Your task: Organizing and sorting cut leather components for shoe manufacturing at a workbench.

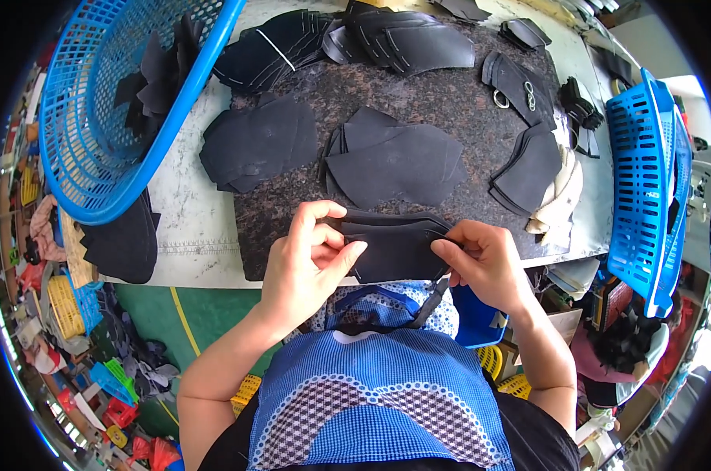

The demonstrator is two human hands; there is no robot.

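Note:
Between my two hands, at the front edge of the worktable, is a small stack of curved black leather-like pieces. My left hand grips the stack's left end, its thumb on the near face and a forefinger up by the top edge. The right end is pinched by my right hand, thumb in front and fingers curled behind. Just beyond lies a pile of black cut pieces on a dark speckled stone slab. Another black pile is to its left, and a curved stack to its right.
A blue basket holding black pieces overhangs the table's left. Blue crates stand at the right edge. More black stacks line the far side; metal rings and a pale cloth lie at right. A person is at lower right.

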